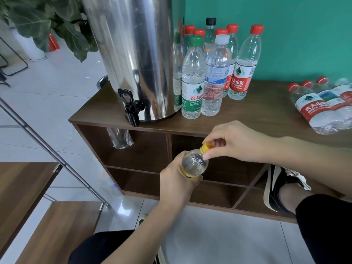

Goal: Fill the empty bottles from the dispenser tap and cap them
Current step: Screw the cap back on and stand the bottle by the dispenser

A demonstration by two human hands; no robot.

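My left hand grips the body of a clear bottle with a yellow label, held in front of the shelf unit, below the counter's edge. My right hand pinches the bottle's yellow cap between thumb and fingers. The steel dispenser stands on the wooden counter, its black tap hanging over the front edge. Several capped bottles stand to the right of the dispenser. More red-capped bottles lie on their sides at the far right.
A clear plastic bag hangs under the tap in the left shelf bay. A metal stand leg slants across the left. Wooden steps sit at lower left. My shoe rests against the shelf's right side. A plant stands behind the dispenser.
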